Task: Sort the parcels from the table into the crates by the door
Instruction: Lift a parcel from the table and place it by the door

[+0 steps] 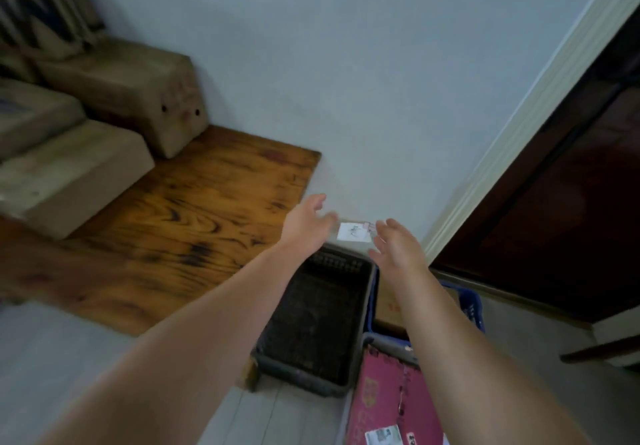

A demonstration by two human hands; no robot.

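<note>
Head view shows sorting partly done: the left hand and right hand each have an open, empty grip, a small labelled parcel sits between them over the dark crate, and boxes wait on the tabletop.

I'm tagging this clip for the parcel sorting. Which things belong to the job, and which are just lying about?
Job: left hand, right hand, small labelled parcel between them, grey crate, blue crate, pink box, cardboard boxes, wooden table.
Just there: door, wall, floor.
</note>
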